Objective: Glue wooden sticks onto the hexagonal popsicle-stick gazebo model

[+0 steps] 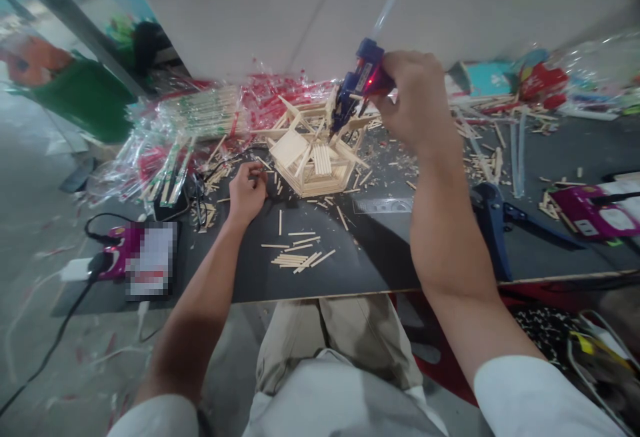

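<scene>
My right hand (413, 94) is wrapped round a blue glue gun (357, 84) with a small red light and a clear glue stick rising from its back. The gun's nozzle points down at the top of a many-sided model (320, 174) built from pale wooden sticks. To the left of the model, my left hand (247, 190) rests low over the dark table with its fingers curled together; whatever may be between the fingertips is too small to tell. Loose short sticks (295, 260) lie in front of the model.
Plastic-wrapped stick bundles (200, 114) lie at the back left. On the left are a phone (150, 260) and a purple power socket (123, 250). A clear ruler (383, 206), a blue cutter tool (493, 230) and another purple socket (595, 214) lie to the right. The table's front edge (320, 296) is near my lap.
</scene>
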`<control>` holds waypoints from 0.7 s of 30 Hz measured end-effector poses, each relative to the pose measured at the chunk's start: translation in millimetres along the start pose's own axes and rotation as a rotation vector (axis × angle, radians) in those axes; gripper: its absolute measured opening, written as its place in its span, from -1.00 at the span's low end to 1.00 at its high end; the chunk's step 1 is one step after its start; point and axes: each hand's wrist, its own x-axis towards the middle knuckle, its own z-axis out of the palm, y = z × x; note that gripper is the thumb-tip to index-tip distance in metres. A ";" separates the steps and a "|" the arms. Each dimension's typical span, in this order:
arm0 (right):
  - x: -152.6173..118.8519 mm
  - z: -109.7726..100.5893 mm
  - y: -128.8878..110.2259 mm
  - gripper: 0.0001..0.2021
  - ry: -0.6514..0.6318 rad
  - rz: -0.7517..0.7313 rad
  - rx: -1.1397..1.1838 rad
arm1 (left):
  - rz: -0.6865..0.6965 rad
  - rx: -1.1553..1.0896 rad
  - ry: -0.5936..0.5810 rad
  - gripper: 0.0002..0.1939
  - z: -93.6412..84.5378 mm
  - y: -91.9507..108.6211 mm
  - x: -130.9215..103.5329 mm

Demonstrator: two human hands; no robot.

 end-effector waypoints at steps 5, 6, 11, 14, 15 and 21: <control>1.3 2.2 -0.2 -0.72 0.001 0.014 -0.035 | 0.008 0.004 -0.003 -0.74 -0.3 0.1 -0.1; 1.3 2.5 0.1 -0.73 0.002 0.016 -0.045 | 0.008 0.004 -0.001 -0.76 -0.2 0.1 0.0; -0.8 1.4 8.9 -0.74 0.070 0.042 -0.043 | 0.010 -0.016 -0.003 -0.80 0.5 0.2 0.0; -3.4 -1.7 21.0 -0.73 0.137 0.077 -0.006 | 0.018 -0.005 0.000 -0.80 1.0 -0.5 0.2; -4.8 -2.6 26.3 -0.72 0.157 0.092 0.004 | 0.021 -0.001 -0.001 -0.80 1.0 -0.8 0.3; -32.1 6.1 67.1 -0.66 0.079 0.153 -0.104 | 0.048 0.004 -0.033 -0.78 -0.3 -0.2 0.4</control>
